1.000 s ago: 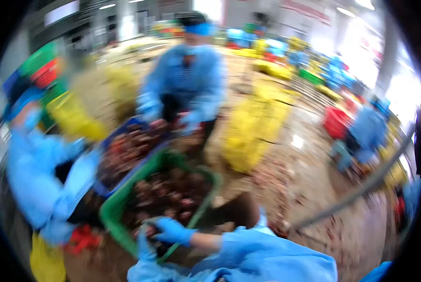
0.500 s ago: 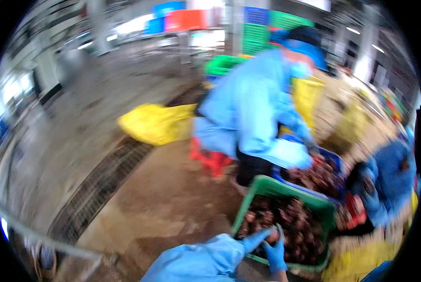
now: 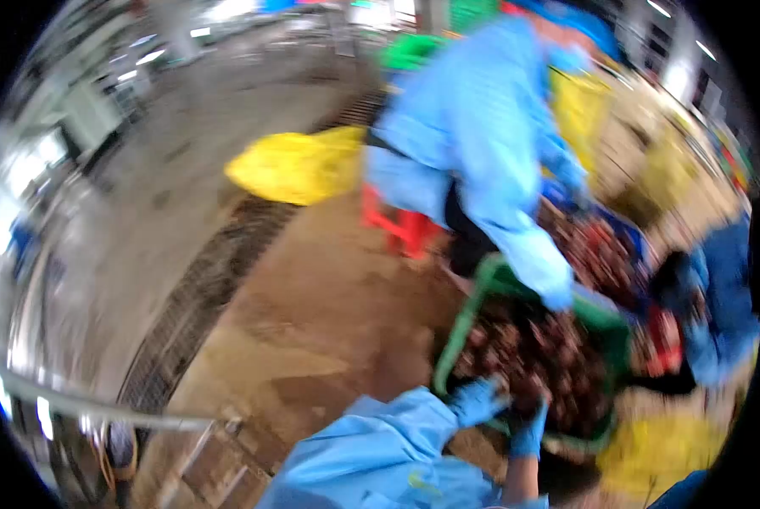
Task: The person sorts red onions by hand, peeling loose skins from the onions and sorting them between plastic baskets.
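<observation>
The dark lumps (image 3: pixel 567 373) are lying in the green basket (image 3: pixel 455 346). At its near edge are the left hand (image 3: pixel 479 402) and the right hand (image 3: pixel 528 433), close together; through the blur I cannot tell if they pinch a lump. Beyond is a blue basket (image 3: pixel 640 241).

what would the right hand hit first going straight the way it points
The right hand would probably meet the dark heap in the green crate first, though blur leaves depth unclear.
</observation>
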`<state>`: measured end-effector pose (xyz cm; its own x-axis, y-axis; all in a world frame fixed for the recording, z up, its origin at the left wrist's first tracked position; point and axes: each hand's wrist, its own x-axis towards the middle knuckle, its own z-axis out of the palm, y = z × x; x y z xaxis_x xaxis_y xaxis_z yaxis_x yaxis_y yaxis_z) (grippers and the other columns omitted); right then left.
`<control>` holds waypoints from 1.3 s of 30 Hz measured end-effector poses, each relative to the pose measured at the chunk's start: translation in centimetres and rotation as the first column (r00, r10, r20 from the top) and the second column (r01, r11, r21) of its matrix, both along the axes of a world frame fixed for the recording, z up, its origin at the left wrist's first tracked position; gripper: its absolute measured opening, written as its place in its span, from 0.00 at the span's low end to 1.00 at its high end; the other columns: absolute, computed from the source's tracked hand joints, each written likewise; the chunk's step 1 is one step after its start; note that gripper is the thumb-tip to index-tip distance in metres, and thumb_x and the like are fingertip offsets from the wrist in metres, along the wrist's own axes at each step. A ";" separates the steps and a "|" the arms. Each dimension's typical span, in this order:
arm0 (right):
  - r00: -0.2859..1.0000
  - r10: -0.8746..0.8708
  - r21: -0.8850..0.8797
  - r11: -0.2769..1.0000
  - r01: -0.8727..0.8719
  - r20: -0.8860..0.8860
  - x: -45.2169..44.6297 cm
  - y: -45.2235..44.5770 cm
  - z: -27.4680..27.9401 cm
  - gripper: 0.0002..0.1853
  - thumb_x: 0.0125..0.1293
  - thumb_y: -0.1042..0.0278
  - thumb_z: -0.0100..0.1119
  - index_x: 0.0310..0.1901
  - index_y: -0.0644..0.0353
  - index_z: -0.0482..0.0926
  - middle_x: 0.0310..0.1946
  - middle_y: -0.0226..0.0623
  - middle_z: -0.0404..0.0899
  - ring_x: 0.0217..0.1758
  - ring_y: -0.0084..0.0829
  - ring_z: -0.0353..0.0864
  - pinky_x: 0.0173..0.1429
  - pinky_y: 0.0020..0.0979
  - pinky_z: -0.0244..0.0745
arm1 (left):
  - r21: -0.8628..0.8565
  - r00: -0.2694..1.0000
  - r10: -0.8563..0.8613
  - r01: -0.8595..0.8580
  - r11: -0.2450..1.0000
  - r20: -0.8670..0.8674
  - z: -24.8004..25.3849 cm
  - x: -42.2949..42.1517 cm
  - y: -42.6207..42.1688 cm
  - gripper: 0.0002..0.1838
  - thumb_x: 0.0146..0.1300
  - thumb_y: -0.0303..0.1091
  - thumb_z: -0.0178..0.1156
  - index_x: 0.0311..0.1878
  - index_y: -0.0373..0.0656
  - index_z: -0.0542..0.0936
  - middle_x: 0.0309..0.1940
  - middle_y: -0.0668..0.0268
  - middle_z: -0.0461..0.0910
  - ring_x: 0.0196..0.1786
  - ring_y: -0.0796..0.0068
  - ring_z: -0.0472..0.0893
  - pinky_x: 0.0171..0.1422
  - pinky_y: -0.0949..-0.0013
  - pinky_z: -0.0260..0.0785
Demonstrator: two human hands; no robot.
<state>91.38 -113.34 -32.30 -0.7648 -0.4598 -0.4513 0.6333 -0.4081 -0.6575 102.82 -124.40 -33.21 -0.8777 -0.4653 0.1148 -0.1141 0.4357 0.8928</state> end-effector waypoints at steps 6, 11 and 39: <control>0.978 -0.079 0.078 0.995 0.065 0.195 -0.5 3.5 5.6 0.19 0.55 0.42 0.59 0.40 0.47 0.75 0.32 0.30 0.75 0.33 0.31 0.72 0.32 0.32 0.67 | -0.345 0.781 0.075 0.185 0.920 0.619 4.5 2.8 1.4 0.30 0.65 0.58 0.38 0.62 0.50 0.68 0.38 0.56 0.80 0.37 0.57 0.80 0.43 0.51 0.69; 0.988 0.109 -0.075 0.990 -0.117 -0.106 -6.9 3.5 8.3 0.12 0.60 0.50 0.57 0.29 0.47 0.71 0.21 0.26 0.65 0.23 0.26 0.63 0.27 0.28 0.59 | -0.291 0.722 0.110 0.131 0.948 0.683 4.4 1.8 0.7 0.25 0.65 0.56 0.38 0.47 0.52 0.79 0.31 0.59 0.82 0.34 0.55 0.81 0.39 0.54 0.69; 0.826 0.557 0.989 0.146 0.006 -0.087 -2.7 -3.9 -2.1 0.51 0.40 0.56 0.74 0.64 0.67 0.55 0.55 0.60 0.66 0.56 0.51 0.70 0.57 0.40 0.70 | -0.410 0.636 0.264 0.092 0.907 0.725 5.7 0.4 1.0 0.26 0.65 0.52 0.39 0.26 0.47 0.81 0.24 0.56 0.81 0.27 0.55 0.81 0.33 0.53 0.71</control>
